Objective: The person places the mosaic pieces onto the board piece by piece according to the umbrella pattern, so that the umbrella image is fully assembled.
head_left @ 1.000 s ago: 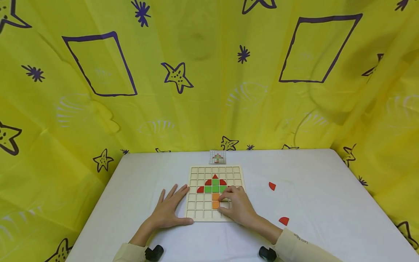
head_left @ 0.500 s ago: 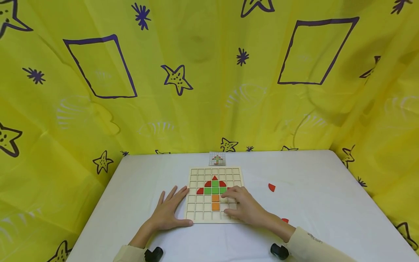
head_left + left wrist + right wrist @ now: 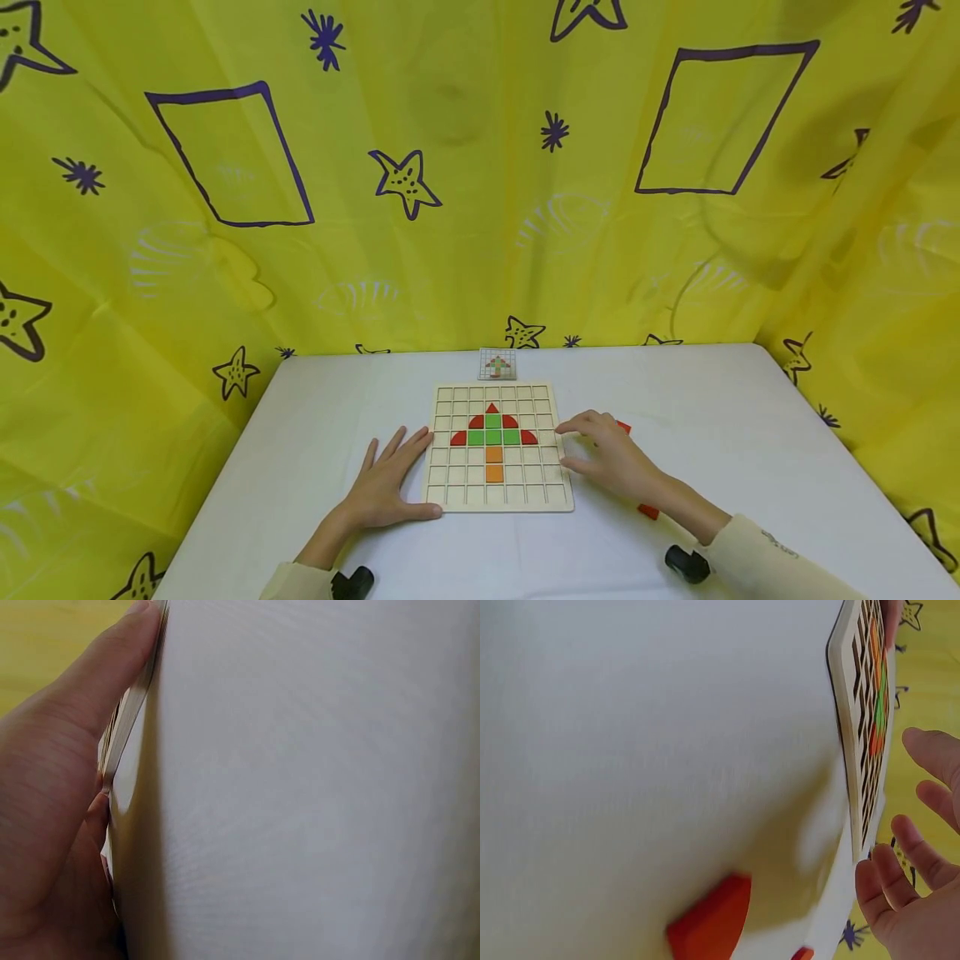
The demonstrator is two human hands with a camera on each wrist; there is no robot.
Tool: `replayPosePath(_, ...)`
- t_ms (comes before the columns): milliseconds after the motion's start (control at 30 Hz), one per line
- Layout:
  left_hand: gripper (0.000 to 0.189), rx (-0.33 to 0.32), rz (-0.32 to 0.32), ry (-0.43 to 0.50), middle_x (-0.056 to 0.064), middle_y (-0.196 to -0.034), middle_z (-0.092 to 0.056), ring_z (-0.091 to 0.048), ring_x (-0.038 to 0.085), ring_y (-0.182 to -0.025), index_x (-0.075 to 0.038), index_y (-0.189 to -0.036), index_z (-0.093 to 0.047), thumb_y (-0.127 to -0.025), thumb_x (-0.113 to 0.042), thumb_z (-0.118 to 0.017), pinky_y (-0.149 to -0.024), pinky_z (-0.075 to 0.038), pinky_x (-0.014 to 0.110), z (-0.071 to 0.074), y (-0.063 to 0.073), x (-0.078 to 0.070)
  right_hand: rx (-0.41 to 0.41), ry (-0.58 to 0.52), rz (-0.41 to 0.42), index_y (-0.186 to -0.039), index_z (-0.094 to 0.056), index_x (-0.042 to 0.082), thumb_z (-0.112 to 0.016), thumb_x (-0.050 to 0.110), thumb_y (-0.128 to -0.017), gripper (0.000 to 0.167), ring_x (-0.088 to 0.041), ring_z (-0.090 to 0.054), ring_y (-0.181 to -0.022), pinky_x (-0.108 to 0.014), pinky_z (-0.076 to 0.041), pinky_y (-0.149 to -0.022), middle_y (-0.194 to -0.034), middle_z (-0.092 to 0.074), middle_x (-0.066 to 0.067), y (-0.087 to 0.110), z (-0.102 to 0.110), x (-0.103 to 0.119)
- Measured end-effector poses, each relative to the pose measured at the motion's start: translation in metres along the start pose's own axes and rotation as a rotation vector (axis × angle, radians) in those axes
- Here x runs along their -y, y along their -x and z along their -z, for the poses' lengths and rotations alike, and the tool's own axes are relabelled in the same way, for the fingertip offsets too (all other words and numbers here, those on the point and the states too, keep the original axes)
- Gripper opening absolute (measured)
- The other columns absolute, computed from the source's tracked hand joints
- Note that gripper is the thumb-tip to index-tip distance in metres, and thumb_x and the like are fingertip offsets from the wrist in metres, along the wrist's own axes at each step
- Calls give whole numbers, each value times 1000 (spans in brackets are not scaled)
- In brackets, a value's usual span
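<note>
A square wooden grid board (image 3: pixel 459 496) lies on the white table, with coloured tiles set in its cells. Red quarter-round tiles (image 3: pixel 528 437) and a red triangle (image 3: pixel 492 408) border green squares (image 3: pixel 492 436), above two orange squares (image 3: pixel 494 473) in one column. At the board's left side my left hand (image 3: pixel 382 492) rests with spread fingers, thumb at the front corner. My right hand (image 3: pixel 611 450) hovers just off the right edge with fingers apart and nothing between them. Under and behind it, two loose red quarter-round tiles (image 3: pixel 711 922) lie partly hidden in the head view.
Behind the board lies a small pattern card (image 3: pixel 498 364) printed with a similar tile figure. A yellow curtain (image 3: pixel 480 275) with starfish drawings hangs along the back and sides of the table (image 3: pixel 337 400). Black wrist cameras (image 3: pixel 687 564) sit at both sleeves.
My right hand has moved right, off the board and toward the loose red tiles, its fingers parting. That uncovers the board's right side and a red tile there. The left hand stays put.
</note>
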State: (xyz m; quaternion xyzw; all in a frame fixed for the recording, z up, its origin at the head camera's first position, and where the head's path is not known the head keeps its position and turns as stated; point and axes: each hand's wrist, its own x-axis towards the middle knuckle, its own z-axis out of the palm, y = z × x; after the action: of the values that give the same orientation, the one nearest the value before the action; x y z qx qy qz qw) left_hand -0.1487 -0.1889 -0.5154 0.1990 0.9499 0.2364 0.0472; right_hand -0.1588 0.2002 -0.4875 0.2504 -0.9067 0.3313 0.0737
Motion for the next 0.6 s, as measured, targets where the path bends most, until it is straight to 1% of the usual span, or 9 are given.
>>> replayPosePath(167, 116, 14, 10, -10, 1, -168, -29, -11, 36, -157, -19, -162, -35, -71, -76, -77, -119, 4, 71, 0, -1, 0, -33, 5, -23, -118, -73, 8, -86, 13, -84, 37, -25, -57, -103, -37, -52, -82, -117, -68, -1, 5, 13, -12)
replayPosePath(267, 116, 11, 14, -9, 1, -168, -29, -11, 36, -157, -19, -162, -34, -71, -76, -77, -119, 4, 71, 0, -1, 0, -51, 4, -44, -117, -74, 7, -86, 13, -83, 36, -27, -58, -102, -38, -51, -80, -116, -68, -2, 8, 20, -18)
replayPosePath(400, 116, 9, 20, -7, 0, -168, -29, -11, 36, -157, -20, -162, -34, -70, -77, -77, -119, 4, 71, 0, -1, 0, -78, 13, -59, -116, -74, 6, -87, 11, -82, 36, -29, -60, -101, -41, -52, -81, -114, -70, -5, 10, 26, -26)
replayPosePath(600, 116, 11, 25, -17, 0, -168, -29, -11, 36, -158, -21, -162, -34, -70, -77, -76, -119, 4, 71, -1, -2, 0, -95, 7, -94, -116, -74, 6, -87, 12, -83, 36, -28, -61, -98, -42, -53, -80, -113, -70, -6, 14, 34, -38)
